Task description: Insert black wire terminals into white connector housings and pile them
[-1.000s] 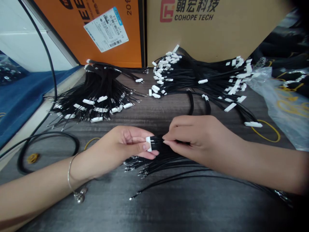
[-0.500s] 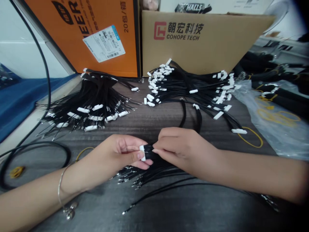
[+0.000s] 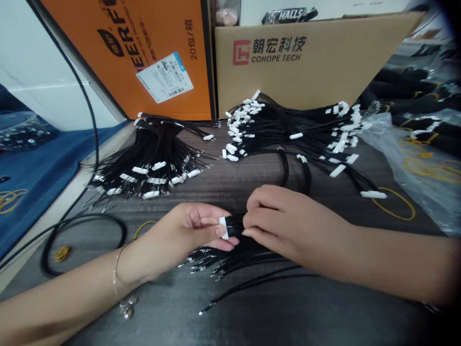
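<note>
Between thumb and fingers, my left hand [image 3: 201, 228] pinches a white connector housing [image 3: 224, 228] with black wires [image 3: 235, 227] running from its right side. My right hand [image 3: 277, 226] is closed just right of the housing, its fingertips pressed together at those wires; what exactly sits in the pinch is hidden. Below both hands lies a bundle of loose black wires [image 3: 230, 266] with bare metal terminals at their left ends. One longer pair of wires [image 3: 237, 290] stretches toward me on the table.
Behind my hands lie two piles of black wire harnesses, a left pile [image 3: 144, 158] and a right pile [image 3: 288, 125], both with white connectors. An orange carton [image 3: 173, 43] and a brown carton [image 3: 306, 72] stand at the back. A black cable [image 3: 88, 105] loops at left.
The view has shifted, so everything sits a little further right. My left hand keeps its hold on the connector housing; my right hand's fingertips are slightly further from it along the wires.
</note>
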`<state>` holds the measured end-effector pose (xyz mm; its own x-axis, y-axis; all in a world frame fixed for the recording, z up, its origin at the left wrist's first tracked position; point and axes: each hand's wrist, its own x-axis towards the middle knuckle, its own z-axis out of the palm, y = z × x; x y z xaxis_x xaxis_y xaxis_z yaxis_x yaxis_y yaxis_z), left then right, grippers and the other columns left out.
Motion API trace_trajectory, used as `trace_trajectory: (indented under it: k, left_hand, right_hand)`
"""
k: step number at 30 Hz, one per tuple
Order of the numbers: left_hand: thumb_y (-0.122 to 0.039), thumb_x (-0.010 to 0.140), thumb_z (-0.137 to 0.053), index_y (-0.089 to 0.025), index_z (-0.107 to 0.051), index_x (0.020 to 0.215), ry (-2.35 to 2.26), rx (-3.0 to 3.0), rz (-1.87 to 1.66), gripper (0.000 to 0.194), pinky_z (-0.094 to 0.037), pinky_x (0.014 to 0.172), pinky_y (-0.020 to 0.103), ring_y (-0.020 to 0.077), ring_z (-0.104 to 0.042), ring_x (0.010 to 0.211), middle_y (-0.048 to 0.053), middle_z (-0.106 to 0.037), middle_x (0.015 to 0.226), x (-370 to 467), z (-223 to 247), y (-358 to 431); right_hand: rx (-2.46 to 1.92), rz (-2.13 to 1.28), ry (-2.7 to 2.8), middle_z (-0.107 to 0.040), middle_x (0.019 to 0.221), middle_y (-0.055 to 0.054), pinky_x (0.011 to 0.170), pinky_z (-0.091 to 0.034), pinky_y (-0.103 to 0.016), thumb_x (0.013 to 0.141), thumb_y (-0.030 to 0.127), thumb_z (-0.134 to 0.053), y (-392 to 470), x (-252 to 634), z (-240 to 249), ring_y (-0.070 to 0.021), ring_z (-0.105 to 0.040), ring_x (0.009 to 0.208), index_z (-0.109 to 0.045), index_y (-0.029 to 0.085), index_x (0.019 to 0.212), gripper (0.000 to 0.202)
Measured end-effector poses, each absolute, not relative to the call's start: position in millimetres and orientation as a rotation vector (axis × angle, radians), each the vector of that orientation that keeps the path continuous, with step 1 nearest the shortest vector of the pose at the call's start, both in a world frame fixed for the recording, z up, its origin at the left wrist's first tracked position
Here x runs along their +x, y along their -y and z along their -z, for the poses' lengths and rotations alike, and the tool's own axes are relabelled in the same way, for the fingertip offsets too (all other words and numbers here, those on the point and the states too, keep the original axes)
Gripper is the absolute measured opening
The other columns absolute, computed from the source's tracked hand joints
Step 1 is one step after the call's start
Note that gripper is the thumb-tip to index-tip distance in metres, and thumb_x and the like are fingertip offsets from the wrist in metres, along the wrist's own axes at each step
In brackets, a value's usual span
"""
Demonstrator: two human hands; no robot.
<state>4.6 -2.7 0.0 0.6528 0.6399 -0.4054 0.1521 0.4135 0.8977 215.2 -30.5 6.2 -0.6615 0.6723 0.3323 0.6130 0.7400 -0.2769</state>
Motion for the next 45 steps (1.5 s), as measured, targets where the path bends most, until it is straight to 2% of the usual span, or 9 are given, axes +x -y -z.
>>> trace_trajectory:
  k: [5, 11, 16, 24, 29, 34, 38, 45]
  left_hand:
    - [-0.017, 0.081, -0.061, -0.014, -0.068, 0.094, -0.825, 1.122, -0.356, 0.015, -0.054, 0.075, 0.018, 0.0112, -0.066, 0.083, 0.004, -0.070, 0.086, 5, -1, 2]
    - [-0.015, 0.083, -0.059, -0.013, -0.067, 0.096, -0.852, 1.121, -0.352, 0.015, -0.055, 0.073, 0.018, 0.0112, -0.066, 0.082, 0.005, -0.070, 0.088, 6, -1, 3]
    - [-0.014, 0.083, -0.058, -0.013, -0.065, 0.098, -0.865, 1.127, -0.363, 0.017, -0.056, 0.072, 0.019, 0.0122, -0.067, 0.082, 0.005, -0.070, 0.087, 6, -1, 3]
    - [-0.005, 0.081, -0.057, -0.012, -0.045, 0.110, -0.919, 1.071, -0.389, 0.032, -0.058, 0.069, 0.025, 0.0147, -0.068, 0.074, 0.006, -0.070, 0.076, 11, -7, 4]
    - [-0.006, 0.080, -0.059, -0.011, -0.051, 0.101, -0.937, 1.075, -0.370, 0.023, -0.058, 0.068, 0.023, 0.0149, -0.068, 0.075, 0.007, -0.071, 0.076, 12, -8, 3]
    - [-0.007, 0.081, -0.058, -0.011, -0.055, 0.095, -0.935, 1.085, -0.367, 0.015, -0.057, 0.066, 0.019, 0.0105, -0.067, 0.068, 0.004, -0.071, 0.075, 13, -9, 3]
    - [-0.009, 0.081, -0.059, -0.011, -0.057, 0.095, -0.929, 1.111, -0.382, 0.014, -0.057, 0.065, 0.019, 0.0118, -0.067, 0.072, 0.003, -0.070, 0.077, 13, -7, 4]
    - [-0.013, 0.078, -0.063, -0.013, -0.060, 0.096, -0.944, 1.114, -0.379, 0.018, -0.057, 0.071, 0.023, 0.0118, -0.067, 0.073, 0.001, -0.070, 0.079, 12, -7, 4]
  right_hand:
    - [-1.007, -0.223, 2.577, -0.055, 0.073, -0.003, 0.070, -0.044, -0.030, 0.087, 0.012, -0.042, 33, 212, 3, -0.0150, -0.051, 0.075, -0.062, 0.018, 0.076, 0.024]
    - [-1.153, -0.236, 2.586, -0.058, 0.080, -0.003, 0.070, -0.044, -0.029, 0.084, 0.008, -0.046, 34, 210, 3, -0.0146, -0.053, 0.078, -0.060, 0.015, 0.079, 0.017]
    - [-1.314, -0.251, 2.401, -0.054, 0.066, 0.001, 0.052, -0.036, -0.024, 0.085, 0.011, -0.046, 40, 208, -5, -0.0095, -0.049, 0.057, -0.056, 0.014, 0.078, 0.012]
    - [-1.199, -0.263, 2.437, -0.049, 0.061, 0.002, 0.048, -0.032, -0.026, 0.080, 0.013, -0.057, 36, 203, 3, -0.0108, -0.045, 0.055, -0.056, 0.015, 0.070, 0.011]
    - [-1.165, -0.254, 2.409, -0.051, 0.065, 0.000, 0.049, -0.034, -0.027, 0.083, 0.013, -0.054, 36, 204, 7, -0.0115, -0.046, 0.057, -0.055, 0.014, 0.071, 0.012]
    - [-1.124, -0.179, 2.414, -0.051, 0.062, 0.000, 0.048, -0.032, -0.027, 0.081, 0.011, -0.054, 36, 200, 10, -0.0122, -0.047, 0.055, -0.052, 0.014, 0.070, 0.012]
    - [-1.109, -0.141, 2.433, -0.050, 0.062, -0.001, 0.050, -0.032, -0.027, 0.083, 0.011, -0.049, 35, 197, 13, -0.0130, -0.046, 0.055, -0.050, 0.014, 0.070, 0.014]
    - [-1.119, -0.247, 2.518, -0.056, 0.072, -0.003, 0.061, -0.037, -0.029, 0.086, 0.014, -0.046, 31, 200, 10, -0.0152, -0.051, 0.067, -0.053, 0.014, 0.078, 0.011]
